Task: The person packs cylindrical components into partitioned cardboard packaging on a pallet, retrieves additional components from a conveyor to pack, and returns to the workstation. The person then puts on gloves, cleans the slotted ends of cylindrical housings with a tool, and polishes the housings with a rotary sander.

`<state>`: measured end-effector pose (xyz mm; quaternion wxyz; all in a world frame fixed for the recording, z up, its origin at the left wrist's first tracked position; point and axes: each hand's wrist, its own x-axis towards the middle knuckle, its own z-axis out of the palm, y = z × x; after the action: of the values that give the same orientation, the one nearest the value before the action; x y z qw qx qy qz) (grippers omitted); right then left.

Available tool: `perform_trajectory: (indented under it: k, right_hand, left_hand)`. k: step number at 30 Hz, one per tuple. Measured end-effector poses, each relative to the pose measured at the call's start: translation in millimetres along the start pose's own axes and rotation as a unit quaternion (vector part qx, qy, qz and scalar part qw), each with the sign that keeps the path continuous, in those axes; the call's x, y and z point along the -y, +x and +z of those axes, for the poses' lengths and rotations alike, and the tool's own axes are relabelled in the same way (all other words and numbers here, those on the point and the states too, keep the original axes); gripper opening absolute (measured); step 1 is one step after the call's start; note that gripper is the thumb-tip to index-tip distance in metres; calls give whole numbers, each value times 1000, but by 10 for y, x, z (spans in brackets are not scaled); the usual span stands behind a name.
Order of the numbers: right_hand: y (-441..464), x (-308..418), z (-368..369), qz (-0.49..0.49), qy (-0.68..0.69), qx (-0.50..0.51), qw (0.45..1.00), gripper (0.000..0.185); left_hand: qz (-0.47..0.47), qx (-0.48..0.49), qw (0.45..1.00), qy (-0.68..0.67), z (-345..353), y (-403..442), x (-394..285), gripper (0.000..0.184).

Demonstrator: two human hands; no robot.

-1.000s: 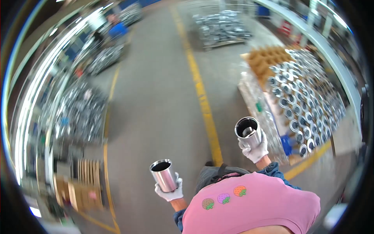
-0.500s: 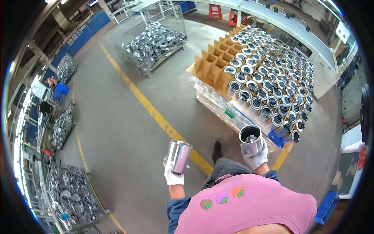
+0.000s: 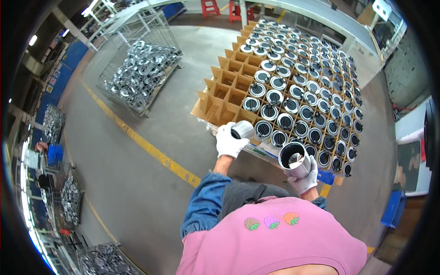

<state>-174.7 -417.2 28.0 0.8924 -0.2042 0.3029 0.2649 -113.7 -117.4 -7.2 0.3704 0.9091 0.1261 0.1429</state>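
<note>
Left hand is nearing the cardboard grid, gripping a tilted cylinder; right hand is gripping another cylinder; crowding could be causing knocks.

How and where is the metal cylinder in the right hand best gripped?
Probably by the metal cylinder's lower outer wall, from the near side, where the right hand wraps it: its open mouth faces upward, with a shiny piece inside.
</note>
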Motion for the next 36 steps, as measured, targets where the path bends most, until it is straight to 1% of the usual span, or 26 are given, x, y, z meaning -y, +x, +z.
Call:
perform_trajectory:
  k: [1,2,4,5,7,8,10,11,12,14,15,17,18,21,24,26,27,28,29,32,34,35,36]
  right_hand:
    - [33,27,-121,-24,-36,11,999,53]
    - [34,20,-133,-54,-24,-20,998,53]
    - [-15,-20,-92,-85,25,-54,995,52]
    - [-26,-44,-58,-114,32,-69,991,52]
    - [29,-61,-132,-148,52,-109,982,53]
    - [55,-92,-114,-170,57,-132,975,53]
    - [133,-151,14,-186,83,-143,968,54]
    - [165,-164,98,-195,100,-147,965,54]
    - [183,-188,175,-202,117,-152,960,55]
    - [262,-226,335,-208,120,-165,956,53]
    - [310,-240,410,-211,123,-172,954,53]
    - [406,-270,553,-238,94,-197,947,52]
    - [442,-269,632,-231,96,-212,945,50]
    - [556,-302,730,-231,107,-207,945,49]
    - [633,-367,831,-251,97,-238,933,48]
    - [664,-404,879,-252,103,-236,933,46]
    - [682,-425,929,-259,102,-244,929,50]
    - [705,-442,973,-267,102,-251,925,54]
    - [728,-452,990,-270,104,-253,923,54]
    - [758,-459,1042,-279,100,-268,917,53]
    - [805,-444,1159,-271,87,-291,913,46]
    - [859,-418,1058,-271,87,-275,918,47]
    - [888,-391,1143,-264,68,-263,926,46]
  left_hand:
    - [-2,37,999,6,49,125,-31,73]
    - [-7,82,995,59,74,239,-92,72]
    - [25,141,983,118,188,429,-89,68]
    - [31,152,981,115,249,521,-86,68]
    - [84,240,949,187,329,679,-93,66]
    - [90,250,946,185,332,744,-98,66]
    - [133,303,919,214,312,889,-132,65]
    - [155,315,909,224,325,957,-107,68]
    - [155,324,907,219,300,1011,-91,68]
    - [121,379,898,189,159,1190,-119,70]
    - [88,397,898,167,134,1258,-69,72]
    - [81,414,893,159,101,1379,23,73]
    - [70,424,890,151,94,1407,60,73]
    - [78,427,886,165,129,1509,100,73]
    - [88,431,880,176,191,1638,84,72]
    - [109,427,878,186,244,1683,74,70]
    - [134,423,872,209,268,1683,49,66]
    - [137,425,870,208,299,1690,57,66]
    - [158,422,865,222,344,1691,87,64]
    - [232,398,859,224,459,1618,211,54]
    - [278,392,853,201,545,1570,298,48]
    - [303,386,851,187,619,1541,359,44]
    - [340,377,843,176,717,1515,447,37]
